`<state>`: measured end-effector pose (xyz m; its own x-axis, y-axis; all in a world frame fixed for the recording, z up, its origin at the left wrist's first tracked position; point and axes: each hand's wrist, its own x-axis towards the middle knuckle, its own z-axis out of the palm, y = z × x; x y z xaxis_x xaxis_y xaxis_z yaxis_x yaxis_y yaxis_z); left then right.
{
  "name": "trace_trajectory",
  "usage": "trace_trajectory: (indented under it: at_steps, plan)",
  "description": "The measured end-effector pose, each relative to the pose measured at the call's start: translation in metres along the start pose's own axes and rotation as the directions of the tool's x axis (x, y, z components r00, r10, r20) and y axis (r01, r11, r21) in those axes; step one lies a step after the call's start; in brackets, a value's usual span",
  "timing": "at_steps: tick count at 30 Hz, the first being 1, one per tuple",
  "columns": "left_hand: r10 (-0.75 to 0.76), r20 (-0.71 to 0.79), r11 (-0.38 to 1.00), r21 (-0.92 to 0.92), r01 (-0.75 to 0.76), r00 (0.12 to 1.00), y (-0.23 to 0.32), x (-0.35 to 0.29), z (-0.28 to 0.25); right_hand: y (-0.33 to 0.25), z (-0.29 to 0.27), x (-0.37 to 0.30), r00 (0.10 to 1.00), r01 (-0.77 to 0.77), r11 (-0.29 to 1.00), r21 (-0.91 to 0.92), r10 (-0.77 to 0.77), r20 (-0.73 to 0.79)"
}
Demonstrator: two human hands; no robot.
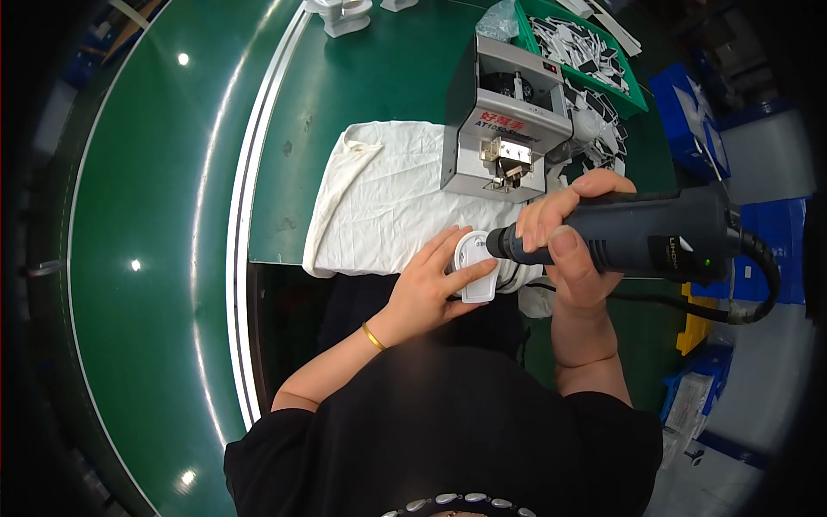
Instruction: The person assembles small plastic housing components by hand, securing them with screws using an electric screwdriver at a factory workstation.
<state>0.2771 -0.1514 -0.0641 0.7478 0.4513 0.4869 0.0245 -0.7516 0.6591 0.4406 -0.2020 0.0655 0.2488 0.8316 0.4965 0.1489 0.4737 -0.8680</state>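
Two-handed hold, seen from above. Wears bead necklace (446, 499) & black tee (439, 422) nearest camera, plus thin gold-coloured bangle (372, 336) on L wrist. Holds white plastic part (474, 255) in narrow grip w/ L hand (424, 289), fingers along far L side & thumb laid across face. Has said part approx. mid-view, by near edge of white cloth (388, 198). Grips dark grey power screwdriver (663, 224) w/ R hand (572, 256), fingers curled over far side, thumb on near side. Points nose end left, right up by part's R side; can't tell if tip touches. Shows small green light nr rear, w/ black cord (766, 267) looping back from there.

Farther out, note cloth spread & creased on green bench (289, 172), corner folded over at far L. See grey metal machine (508, 121) at cloth's far R. Note heap of small black & white pcs (610, 142) R of machine, then green bin (636, 89) behind, filled w/ similar pcs. Spot clear plastic bag (497, 21) at bin's L side. Also see blue bin (689, 116) off to R.
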Motion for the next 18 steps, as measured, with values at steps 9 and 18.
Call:
trace_trajectory:
  at_steps: [9,18]
  plan:
    - [0.008,0.012,0.996,-0.086,-0.007,1.0,0.001,-0.012,0.0,0.0,0.011,-0.011,0.999,-0.049,0.998,0.043,0.049,0.002]
    - [0.012,-0.004,0.997,-0.07,-0.013,1.0,0.006,-0.011,-0.002,0.005,0.015,-0.012,0.994,-0.048,0.992,0.114,0.059,-0.088]
